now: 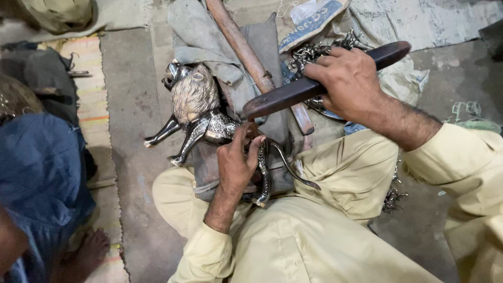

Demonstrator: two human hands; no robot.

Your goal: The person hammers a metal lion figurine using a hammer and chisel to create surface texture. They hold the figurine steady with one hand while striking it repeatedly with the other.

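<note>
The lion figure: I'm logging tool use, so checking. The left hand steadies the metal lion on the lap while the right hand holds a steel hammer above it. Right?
Not quite. The head view shows the right hand holding a dark wooden bat-like tool, not a steel hammer. The left hand does steady the metal lion on the lap.

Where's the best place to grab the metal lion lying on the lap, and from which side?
Hedged: take the lion around its narrow belly, between the front and hind legs, from above. It lies on its side, legs pointing left; the mane looks bulky and the tail thin. The left hand already covers the hindquarters.
</note>
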